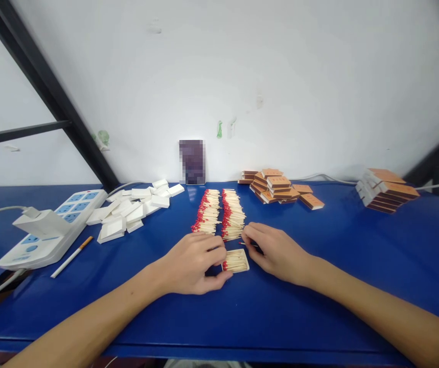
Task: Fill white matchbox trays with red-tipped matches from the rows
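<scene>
A small white matchbox tray (245,261) with red-headed matches (234,260) in it lies on the blue table. My left hand (196,263) grips the tray's left end, fingers bent over it and thumb along the near side. My right hand (275,250) is just right of the tray, with thumb and fingertips pinched around a single match whose red head points left. Directly beyond both hands lie two long rows of loose matches, the left row (208,212) and the right row (233,212), all heads facing left.
A heap of white trays (127,209) lies at left, beside a power strip (77,204) with an adapter and a cigarette (71,257). Orange matchboxes (276,184) are piled at the back right, more boxes (390,189) stacked farther right. A dark blurred box (193,162) stands against the wall.
</scene>
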### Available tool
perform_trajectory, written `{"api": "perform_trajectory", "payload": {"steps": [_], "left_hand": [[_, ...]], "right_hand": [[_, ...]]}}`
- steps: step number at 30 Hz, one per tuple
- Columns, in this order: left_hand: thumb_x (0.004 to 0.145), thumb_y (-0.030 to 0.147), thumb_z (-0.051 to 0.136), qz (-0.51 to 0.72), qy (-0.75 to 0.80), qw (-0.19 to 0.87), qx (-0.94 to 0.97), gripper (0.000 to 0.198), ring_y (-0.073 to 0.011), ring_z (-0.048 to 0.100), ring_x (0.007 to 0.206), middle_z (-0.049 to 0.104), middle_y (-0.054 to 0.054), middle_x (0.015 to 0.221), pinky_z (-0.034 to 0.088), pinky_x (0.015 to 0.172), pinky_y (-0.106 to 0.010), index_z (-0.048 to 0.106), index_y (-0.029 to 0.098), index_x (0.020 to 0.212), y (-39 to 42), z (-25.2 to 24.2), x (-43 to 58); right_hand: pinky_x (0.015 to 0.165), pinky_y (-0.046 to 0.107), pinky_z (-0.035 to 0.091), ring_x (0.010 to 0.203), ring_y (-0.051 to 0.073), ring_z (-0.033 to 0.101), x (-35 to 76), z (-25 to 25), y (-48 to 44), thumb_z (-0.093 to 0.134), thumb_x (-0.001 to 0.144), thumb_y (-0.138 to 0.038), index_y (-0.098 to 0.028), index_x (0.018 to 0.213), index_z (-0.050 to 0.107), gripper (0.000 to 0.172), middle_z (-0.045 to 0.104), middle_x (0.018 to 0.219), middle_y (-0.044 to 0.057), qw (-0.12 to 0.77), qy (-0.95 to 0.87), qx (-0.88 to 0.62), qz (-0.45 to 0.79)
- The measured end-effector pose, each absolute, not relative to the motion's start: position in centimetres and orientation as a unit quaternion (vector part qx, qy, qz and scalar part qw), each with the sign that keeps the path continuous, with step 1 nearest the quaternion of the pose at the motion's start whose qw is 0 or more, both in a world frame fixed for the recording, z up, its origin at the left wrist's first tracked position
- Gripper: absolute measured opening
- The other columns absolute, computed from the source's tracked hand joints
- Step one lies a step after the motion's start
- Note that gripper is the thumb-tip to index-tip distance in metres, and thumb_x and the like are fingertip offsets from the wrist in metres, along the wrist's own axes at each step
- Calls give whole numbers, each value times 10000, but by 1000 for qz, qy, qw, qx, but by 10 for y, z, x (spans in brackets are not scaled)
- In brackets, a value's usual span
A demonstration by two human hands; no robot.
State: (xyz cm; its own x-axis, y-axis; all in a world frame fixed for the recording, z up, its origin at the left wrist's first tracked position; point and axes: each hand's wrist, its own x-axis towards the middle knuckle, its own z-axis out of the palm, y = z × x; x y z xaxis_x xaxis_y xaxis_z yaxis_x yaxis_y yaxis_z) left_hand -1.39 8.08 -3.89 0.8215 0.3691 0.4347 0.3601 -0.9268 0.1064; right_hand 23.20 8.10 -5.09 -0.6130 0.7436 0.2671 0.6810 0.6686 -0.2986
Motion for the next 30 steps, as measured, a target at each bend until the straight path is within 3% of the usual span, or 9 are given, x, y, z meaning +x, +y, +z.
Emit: {"api": "perform_trajectory", "payload": {"steps": [6, 13, 20, 30], "left_hand": [[912, 320, 588, 224, 194, 7, 955, 232, -164, 506, 662, 569, -26, 768, 426, 625, -296, 495, 189, 744, 81, -39, -14], [919, 332, 571, 240, 198, -19, 950, 286, -182, 464, 679, 539, -32, 699, 435, 662, -318, 469, 193, 690, 82, -35, -12], [902, 326, 609, 237, 193, -7, 952, 303, -174, 463, 681, 540, -25, 705, 411, 630, -305, 454, 192, 679, 82, -37, -10], [915, 332, 623, 233, 172, -19, 957, 298, -172, 484, 688, 562, -34, 746, 420, 639, -299, 487, 188, 692, 81, -39, -11]], "right_hand": [[658, 289, 390, 736, 170, 499, 232, -51, 81, 390, 954, -94, -215, 885, 441, 149, 549, 854, 27, 199, -894, -394, 75], [604, 253, 376, 668, 136, 449, 228, -39, 72, 424, 953, -123, -234, 850, 362, 163, 520, 810, -4, 303, -869, -363, 146], [546, 236, 327, 576, 110, 406, 218, -39, 59, 411, 980, -165, -227, 849, 393, 146, 496, 734, -41, 247, -888, -334, 196], [575, 242, 353, 609, 117, 439, 219, -39, 62, 404, 976, -149, -218, 857, 430, 140, 534, 766, -20, 226, -895, -333, 191]]}}
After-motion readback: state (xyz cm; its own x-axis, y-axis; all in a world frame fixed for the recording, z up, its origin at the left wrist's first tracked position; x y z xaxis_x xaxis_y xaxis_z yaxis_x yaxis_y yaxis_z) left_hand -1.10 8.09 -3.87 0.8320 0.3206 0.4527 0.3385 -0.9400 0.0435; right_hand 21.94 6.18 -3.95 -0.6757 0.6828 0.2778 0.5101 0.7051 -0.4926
